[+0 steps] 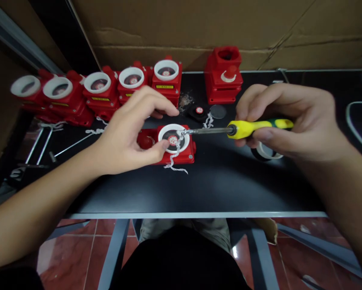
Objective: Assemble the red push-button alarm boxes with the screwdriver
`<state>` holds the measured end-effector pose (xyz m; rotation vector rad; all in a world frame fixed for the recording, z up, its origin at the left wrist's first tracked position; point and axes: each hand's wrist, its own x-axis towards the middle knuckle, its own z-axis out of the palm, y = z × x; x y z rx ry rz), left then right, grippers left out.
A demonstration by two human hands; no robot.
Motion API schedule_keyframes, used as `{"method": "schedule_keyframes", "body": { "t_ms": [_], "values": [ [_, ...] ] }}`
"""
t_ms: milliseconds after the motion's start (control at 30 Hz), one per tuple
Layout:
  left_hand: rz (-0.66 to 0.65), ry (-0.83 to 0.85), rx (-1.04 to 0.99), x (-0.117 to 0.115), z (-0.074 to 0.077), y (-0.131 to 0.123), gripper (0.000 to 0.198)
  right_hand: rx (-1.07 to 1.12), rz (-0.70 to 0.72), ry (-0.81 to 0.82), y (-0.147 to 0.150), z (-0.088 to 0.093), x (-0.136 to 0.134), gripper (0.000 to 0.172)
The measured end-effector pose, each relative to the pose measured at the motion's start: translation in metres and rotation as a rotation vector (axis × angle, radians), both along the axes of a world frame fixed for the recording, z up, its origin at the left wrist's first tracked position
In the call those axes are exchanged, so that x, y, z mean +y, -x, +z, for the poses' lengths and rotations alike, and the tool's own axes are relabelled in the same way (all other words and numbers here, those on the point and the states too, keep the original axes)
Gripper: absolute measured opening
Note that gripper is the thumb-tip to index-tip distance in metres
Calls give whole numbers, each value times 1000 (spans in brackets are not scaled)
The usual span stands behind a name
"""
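A red box-shaped device (185,153) with a white ring around a dark round face lies flat on the black table (217,185). My left hand (129,129) holds it down, thumb and fingers pressed on its left side. My right hand (277,119) grips a screwdriver (250,128) with a yellow and green handle. The metal shaft points left and its tip touches the white ring, where a twisted white strip (176,155) curls out and hangs over the device's front.
A row of several similar red devices (99,90) stands along the back left. A taller red unit (224,76) stands at the back centre before cardboard. A small black cap (199,110), a grey disc (218,111) and a white ring (267,152) lie nearby.
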<state>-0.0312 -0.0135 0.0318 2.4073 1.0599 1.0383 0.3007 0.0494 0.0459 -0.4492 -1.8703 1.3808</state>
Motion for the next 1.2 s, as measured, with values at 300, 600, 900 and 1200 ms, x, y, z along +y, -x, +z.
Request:
{"method": "schedule_keyframes", "body": {
  "t_ms": [300, 600, 900, 1200],
  "values": [
    [-66, 366, 208, 8, 3, 9, 61, 23, 132, -3, -10, 5, 2, 22],
    [-16, 319, 249, 15, 13, 23, 48, 7, 106, 6, -45, -10, 14, 17],
    [-75, 145, -48, 19, 3, 36, 51, -27, 148, 66, -47, -12, 14, 17],
    [-70, 102, -188, 23, -10, 37, 64, -25, 106, 77, -44, -16, 7, 20]
  ]
}}
